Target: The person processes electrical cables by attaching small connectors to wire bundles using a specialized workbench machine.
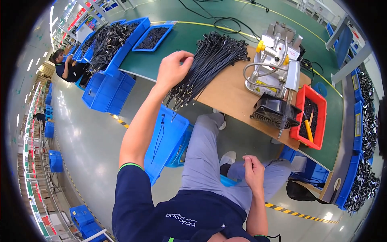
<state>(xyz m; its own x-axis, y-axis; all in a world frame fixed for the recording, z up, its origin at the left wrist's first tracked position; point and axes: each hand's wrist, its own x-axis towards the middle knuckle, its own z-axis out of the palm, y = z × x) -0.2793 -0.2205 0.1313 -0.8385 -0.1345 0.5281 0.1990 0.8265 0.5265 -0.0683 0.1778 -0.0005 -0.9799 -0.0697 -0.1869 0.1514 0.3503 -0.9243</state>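
Note:
Beside a thick pile of thin black cables (213,56) on the bench, my left hand (173,69) has its fingers curled in toward the thumb. It is at the pile's left edge, and whatever lies inside its grip is hidden. Over my lap, my right hand (254,173) is closed with the fingertips pinched; a tiny tip seems to stick out, too small to name. The cables' light-tipped ends hang past the bench's near edge. Below them stands a blue bin (151,169) with a dark cable (162,125) draped on its inner side.
A metal bench machine (274,60) with yellow knobs stands on a brown board (225,94), a black fan (270,111) before it. A red tray (320,133) holds small black parts and a yellow-handled tool (308,131). Blue bins (133,38) of black parts stand far left, where another person (66,68) sits.

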